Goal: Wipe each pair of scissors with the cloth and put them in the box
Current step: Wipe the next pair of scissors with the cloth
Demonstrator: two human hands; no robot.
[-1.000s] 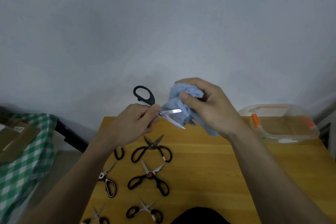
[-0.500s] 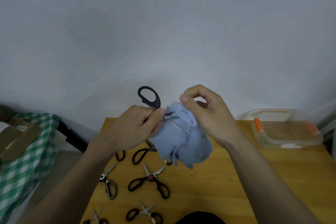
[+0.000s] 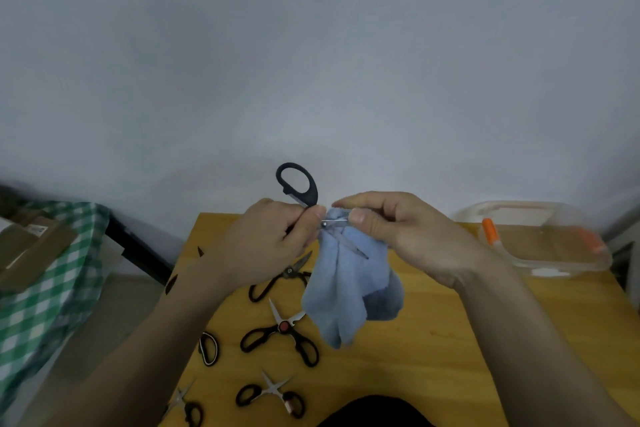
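Observation:
My left hand (image 3: 266, 246) grips a pair of black-handled scissors (image 3: 300, 185) above the table, one handle loop sticking up, blades spread. My right hand (image 3: 401, 236) pinches the light blue cloth (image 3: 346, 291) around the upper blade; the lower blade lies bare across the hanging cloth. Several more scissors lie on the wooden table (image 3: 433, 340) below my hands, one with a red pivot (image 3: 282, 334). The clear plastic box (image 3: 543, 243) with orange clips stands at the table's far right corner.
A green checked cloth (image 3: 45, 291) with a cardboard box (image 3: 31, 246) lies left of the table, past a dark bar. A grey wall rises behind. A dark shape (image 3: 374, 412) sits at the near table edge.
The cloth has dropped from a bunch in my right hand and now hangs over the blades. My right hand moved left to the scissors' pivot. Both hands sit lower.

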